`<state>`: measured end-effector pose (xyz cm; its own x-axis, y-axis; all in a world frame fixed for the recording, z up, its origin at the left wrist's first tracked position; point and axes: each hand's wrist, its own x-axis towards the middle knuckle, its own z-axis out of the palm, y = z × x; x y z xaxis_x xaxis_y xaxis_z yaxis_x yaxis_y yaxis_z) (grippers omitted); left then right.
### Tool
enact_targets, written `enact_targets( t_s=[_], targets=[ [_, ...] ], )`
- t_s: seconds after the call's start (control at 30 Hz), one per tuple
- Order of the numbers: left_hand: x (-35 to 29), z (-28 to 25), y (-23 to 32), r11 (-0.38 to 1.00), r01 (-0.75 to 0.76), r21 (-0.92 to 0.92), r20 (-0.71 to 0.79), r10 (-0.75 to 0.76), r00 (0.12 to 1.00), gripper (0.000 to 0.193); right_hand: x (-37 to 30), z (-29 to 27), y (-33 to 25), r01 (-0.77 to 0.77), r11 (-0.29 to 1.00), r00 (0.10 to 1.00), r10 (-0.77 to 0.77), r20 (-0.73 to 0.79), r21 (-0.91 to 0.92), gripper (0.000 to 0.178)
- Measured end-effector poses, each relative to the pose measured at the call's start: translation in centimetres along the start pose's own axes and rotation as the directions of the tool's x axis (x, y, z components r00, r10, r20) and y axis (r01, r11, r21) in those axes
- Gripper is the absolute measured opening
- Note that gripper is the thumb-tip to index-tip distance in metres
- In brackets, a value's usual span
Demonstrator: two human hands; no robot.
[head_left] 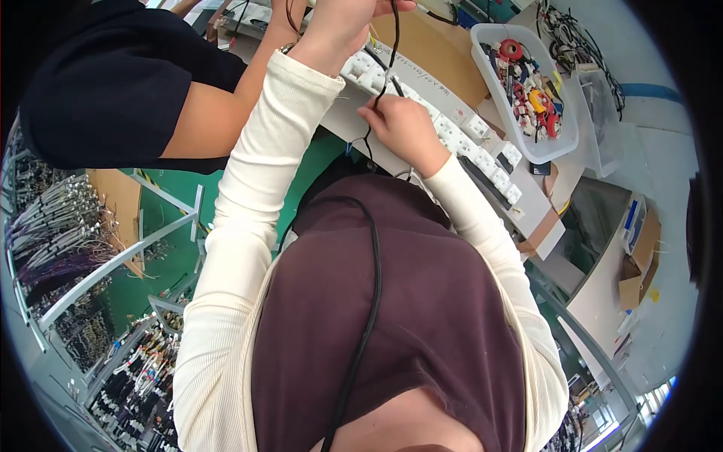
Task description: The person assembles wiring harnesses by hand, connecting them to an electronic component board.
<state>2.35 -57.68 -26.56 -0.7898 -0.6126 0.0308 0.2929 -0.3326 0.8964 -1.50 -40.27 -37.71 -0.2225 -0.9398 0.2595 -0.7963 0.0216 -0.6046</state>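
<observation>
While the left hand (343,26) pinches a thin black wire (385,71) from above, the right hand (403,128) grips it lower down, hands apart, over a row of white connector blocks (482,154); white parts bin (561,147) nearby.

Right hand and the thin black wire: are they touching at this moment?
Touching. The head view shows the right hand with its fingers pinched on the thin black wire, which runs up to the left hand.
</observation>
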Motion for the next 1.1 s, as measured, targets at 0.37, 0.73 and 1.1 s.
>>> enact_targets(
  t_s=[0.37,0.73,1.1],
  targets=[
    [-14.6,-2.9,-16.8,0.617,-0.078,0.783,-0.146,0.303,0.942,0.049,2.3,-4.4,1.3,-0.218,0.956,0.961,0.245,-0.126,0.198,0.030],
    [-12.4,-3.3,-15.5,0.876,0.178,0.448,-0.121,-0.138,0.983,0.025,-3.1,-3.6,4.5,0.005,0.952,0.941,-0.109,-0.321,-0.307,0.052],
    [-10.6,-5.7,-8.4,0.995,0.101,0.017,-0.207,-0.095,0.974,0.024,7.3,-24.9,1.9,-0.340,0.870,0.940,0.330,0.090,0.357,0.031]
  ],
)
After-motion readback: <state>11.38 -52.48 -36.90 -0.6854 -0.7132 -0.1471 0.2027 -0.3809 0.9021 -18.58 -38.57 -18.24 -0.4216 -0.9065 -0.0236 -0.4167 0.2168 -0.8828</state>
